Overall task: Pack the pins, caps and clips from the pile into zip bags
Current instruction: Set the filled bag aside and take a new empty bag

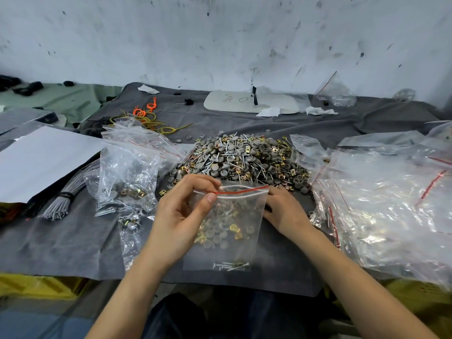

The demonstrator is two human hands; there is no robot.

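A big pile of grey caps, silver pins and brass clips (244, 157) lies on the dark cloth in front of me. My left hand (181, 216) pinches the left end of the red-striped top of a clear zip bag (234, 243) and holds it up over the cloth. Caps, clips and pins lie inside the bag. My right hand (286, 211) is at the bag's right edge near the pile. Its thumb and fingertips are partly hidden behind the plastic, so I cannot tell whether it grips anything.
Filled zip bags (127, 177) lie to the left, beside a bundle of grey ties (63, 199) and a white sheet (36, 157). A heap of clear bags (386, 196) fills the right side. A white board (244, 101) and coloured wire loops (146, 113) sit farther back.
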